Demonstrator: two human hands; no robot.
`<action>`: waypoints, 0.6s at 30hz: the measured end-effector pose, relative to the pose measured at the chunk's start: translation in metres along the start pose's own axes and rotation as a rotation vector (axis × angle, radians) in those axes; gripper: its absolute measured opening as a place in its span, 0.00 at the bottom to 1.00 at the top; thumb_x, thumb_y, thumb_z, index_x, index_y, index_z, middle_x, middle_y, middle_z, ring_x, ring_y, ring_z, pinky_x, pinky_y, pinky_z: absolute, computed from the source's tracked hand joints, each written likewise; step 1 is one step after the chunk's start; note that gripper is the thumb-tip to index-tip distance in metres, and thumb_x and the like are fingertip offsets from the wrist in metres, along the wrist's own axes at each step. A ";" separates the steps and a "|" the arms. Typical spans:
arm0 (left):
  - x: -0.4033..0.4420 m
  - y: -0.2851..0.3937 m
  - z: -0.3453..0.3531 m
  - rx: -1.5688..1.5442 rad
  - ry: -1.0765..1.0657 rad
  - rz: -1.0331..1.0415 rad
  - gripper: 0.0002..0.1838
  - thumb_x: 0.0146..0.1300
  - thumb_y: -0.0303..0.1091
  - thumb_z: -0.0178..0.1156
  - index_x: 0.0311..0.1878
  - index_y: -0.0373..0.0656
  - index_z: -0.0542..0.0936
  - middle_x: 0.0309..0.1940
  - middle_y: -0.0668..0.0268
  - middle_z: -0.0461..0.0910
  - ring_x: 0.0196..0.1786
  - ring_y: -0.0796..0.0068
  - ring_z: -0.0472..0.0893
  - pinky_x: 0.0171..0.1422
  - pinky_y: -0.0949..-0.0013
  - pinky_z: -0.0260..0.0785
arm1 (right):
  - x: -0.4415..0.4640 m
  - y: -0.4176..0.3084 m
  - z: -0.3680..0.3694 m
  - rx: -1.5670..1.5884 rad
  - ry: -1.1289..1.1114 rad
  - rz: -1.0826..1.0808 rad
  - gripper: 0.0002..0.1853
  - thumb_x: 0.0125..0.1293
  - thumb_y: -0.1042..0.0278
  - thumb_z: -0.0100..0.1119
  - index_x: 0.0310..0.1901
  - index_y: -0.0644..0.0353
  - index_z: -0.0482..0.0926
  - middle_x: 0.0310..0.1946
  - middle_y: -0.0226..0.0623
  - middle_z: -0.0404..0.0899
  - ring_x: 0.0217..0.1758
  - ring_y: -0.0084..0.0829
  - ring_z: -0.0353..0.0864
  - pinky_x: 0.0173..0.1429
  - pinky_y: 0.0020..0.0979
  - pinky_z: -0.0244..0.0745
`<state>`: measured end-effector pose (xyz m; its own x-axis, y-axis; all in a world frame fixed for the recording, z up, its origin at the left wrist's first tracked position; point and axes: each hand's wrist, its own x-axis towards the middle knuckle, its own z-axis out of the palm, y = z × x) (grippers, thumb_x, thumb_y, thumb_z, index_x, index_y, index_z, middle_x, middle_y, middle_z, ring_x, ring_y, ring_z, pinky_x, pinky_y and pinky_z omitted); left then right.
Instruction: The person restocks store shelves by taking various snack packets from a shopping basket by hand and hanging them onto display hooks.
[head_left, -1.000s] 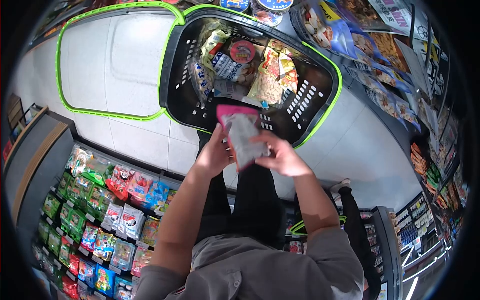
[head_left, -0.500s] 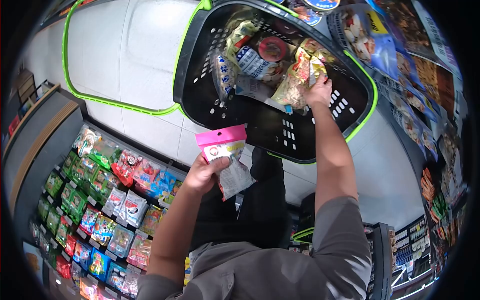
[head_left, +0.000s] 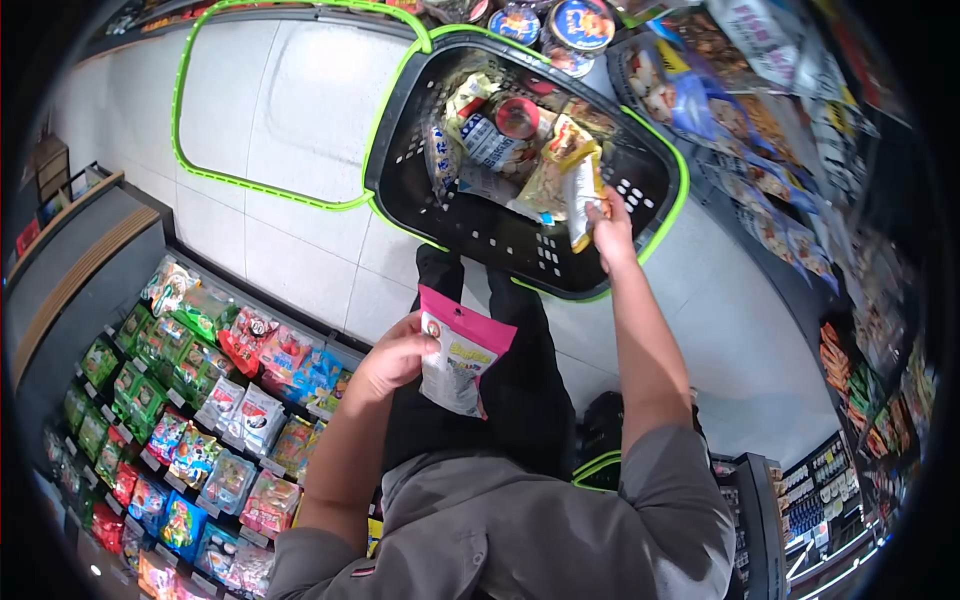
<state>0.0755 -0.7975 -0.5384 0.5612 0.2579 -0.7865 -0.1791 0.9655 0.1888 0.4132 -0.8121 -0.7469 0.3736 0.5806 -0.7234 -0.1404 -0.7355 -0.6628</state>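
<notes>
Fingers of left hand [head_left: 390, 362] clasping pink-topped pouch [head_left: 460, 365]; those of right hand [head_left: 614, 232] pinching yellow packet [head_left: 581, 208] over black basket [head_left: 500, 262] holding bags [head_left: 492, 146].

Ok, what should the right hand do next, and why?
Perhaps lift the shiny yellow plastic packet up from the black plastic basket: the right hand grips its edge, no other packet covers it, and the left hand holds the pink-topped plastic bag.
</notes>
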 end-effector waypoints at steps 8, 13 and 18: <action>-0.048 0.004 0.097 -0.072 -0.038 -0.030 0.38 0.68 0.68 0.27 0.24 0.42 0.70 0.26 0.60 0.71 0.29 0.66 0.73 0.38 0.63 0.69 | -0.222 -0.150 -0.057 0.818 -0.522 0.041 0.31 0.65 0.72 0.54 0.69 0.58 0.59 0.59 0.33 0.67 0.63 0.34 0.69 0.61 0.38 0.69; -0.076 0.032 0.138 0.252 -0.122 0.215 0.39 0.67 0.70 0.31 0.16 0.43 0.66 0.21 0.60 0.70 0.28 0.66 0.73 0.33 0.66 0.67 | -0.319 -0.197 -0.072 0.967 -0.759 -0.186 0.37 0.61 0.70 0.58 0.71 0.62 0.54 0.64 0.39 0.64 0.70 0.39 0.62 0.72 0.43 0.57; -0.132 0.055 0.197 0.189 -0.161 0.433 0.20 0.73 0.49 0.45 0.44 0.41 0.77 0.37 0.64 0.79 0.38 0.76 0.79 0.44 0.70 0.73 | -0.398 -0.224 -0.068 0.401 -0.318 -0.545 0.38 0.60 0.77 0.58 0.71 0.64 0.53 0.65 0.43 0.64 0.69 0.34 0.63 0.70 0.33 0.58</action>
<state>0.1503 -0.7714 -0.3081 0.5883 0.6242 -0.5141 -0.2817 0.7541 0.5932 0.3581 -0.9023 -0.2976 0.2110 0.9442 -0.2531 -0.3579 -0.1663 -0.9188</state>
